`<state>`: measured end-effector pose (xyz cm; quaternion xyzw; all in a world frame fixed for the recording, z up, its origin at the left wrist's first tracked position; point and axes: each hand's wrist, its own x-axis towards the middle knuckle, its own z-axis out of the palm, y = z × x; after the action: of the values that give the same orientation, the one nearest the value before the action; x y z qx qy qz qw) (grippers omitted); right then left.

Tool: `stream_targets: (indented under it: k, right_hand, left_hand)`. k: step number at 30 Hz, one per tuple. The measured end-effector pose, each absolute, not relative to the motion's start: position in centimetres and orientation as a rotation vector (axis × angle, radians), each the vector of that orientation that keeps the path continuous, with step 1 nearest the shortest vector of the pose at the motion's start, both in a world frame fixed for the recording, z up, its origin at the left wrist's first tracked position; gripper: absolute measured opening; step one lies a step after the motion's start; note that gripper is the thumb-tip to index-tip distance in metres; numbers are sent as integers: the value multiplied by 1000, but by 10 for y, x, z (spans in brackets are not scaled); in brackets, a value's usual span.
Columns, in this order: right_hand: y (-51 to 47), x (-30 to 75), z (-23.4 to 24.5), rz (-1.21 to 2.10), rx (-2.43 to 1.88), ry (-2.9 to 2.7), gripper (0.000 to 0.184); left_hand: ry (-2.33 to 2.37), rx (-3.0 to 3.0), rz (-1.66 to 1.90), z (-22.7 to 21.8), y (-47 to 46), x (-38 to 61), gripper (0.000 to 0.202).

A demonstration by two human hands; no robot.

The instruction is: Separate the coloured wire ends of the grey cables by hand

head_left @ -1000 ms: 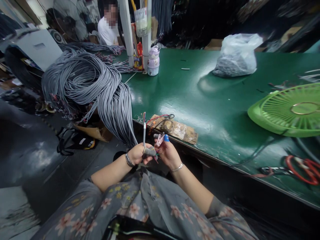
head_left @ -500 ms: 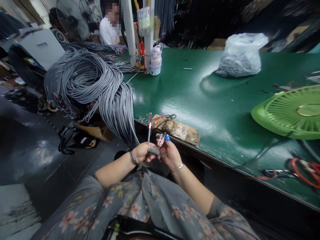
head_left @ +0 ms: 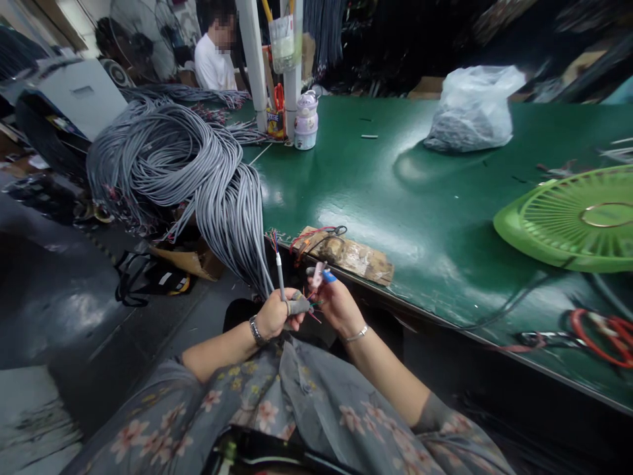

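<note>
My left hand (head_left: 274,315) is closed around a grey cable (head_left: 281,277). The cable stands up past the fist to a white collar with thin coloured wires fanned out above it. A grey cover sits on my left thumb. Short red and green wires (head_left: 313,310) stick out between the two hands. On their other side my right hand (head_left: 339,307) has its fingers curled in, pinching at these wires; the fingertips are partly hidden and blurred. A blue band (head_left: 328,276) wraps one right finger, and a pinkish-white piece (head_left: 318,274) shows beside it.
A wooden block (head_left: 356,256) with wires lies at the green table's (head_left: 395,198) front edge. Coiled grey cables (head_left: 168,152) hang off the left. A green fan (head_left: 583,221), red-handled pliers (head_left: 593,336), a plastic bag (head_left: 472,109) and a lilac bottle (head_left: 306,122) stand around. Another person (head_left: 213,59) sits behind.
My left hand has shifted slightly left and down, and the cable's wired end has swung left, away from the wooden block. The right hand has turned a little beside the wires.
</note>
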<state>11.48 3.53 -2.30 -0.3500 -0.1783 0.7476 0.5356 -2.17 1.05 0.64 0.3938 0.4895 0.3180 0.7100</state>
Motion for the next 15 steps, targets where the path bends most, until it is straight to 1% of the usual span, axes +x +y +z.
stream_targets:
  k: [2, 6, 11, 15]
  right_hand:
    - [35, 114, -21, 1759, -839, -434, 40]
    - [36, 112, -19, 1797, -834, -359, 49]
    - [38, 114, -14, 1811, -933, -402, 50]
    - [38, 120, -10, 1827, -968, -420, 57]
  left_hand:
    - [1083, 875, 714, 8, 8, -20, 45]
    - [1051, 846, 701, 8, 12, -19, 46]
    - [994, 759, 699, 4, 23, -19, 39]
    - [979, 748, 669, 3, 28, -21, 33]
